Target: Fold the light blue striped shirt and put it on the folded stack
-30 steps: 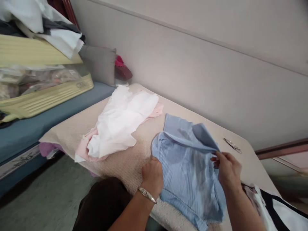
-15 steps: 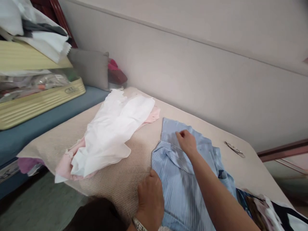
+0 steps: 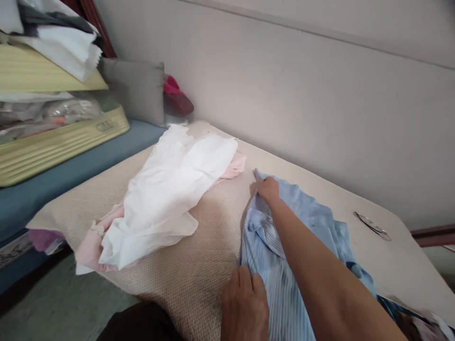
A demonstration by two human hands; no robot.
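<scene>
A light blue striped garment [image 3: 313, 227] lies on the beige table [image 3: 199, 255] in front of me. My right hand [image 3: 267, 188] reaches across it and pinches its far left corner. My left hand [image 3: 245, 305] presses flat on the garment's near left edge, fingers together. To the left lies a white cloth [image 3: 170, 189] on top of a pink cloth [image 3: 232, 168].
A pair of glasses [image 3: 373, 223] rests near the table's far right edge by the grey wall. On the left a blue bench [image 3: 71, 175] carries a yellow case [image 3: 53, 147], fabrics and a grey cushion [image 3: 137, 90]. Dark and white clothes [image 3: 415, 322] lie at the lower right.
My right hand let the raised fold drop and moved from the garment's right side across to its far left corner. My left hand slid slightly nearer along the left edge.
</scene>
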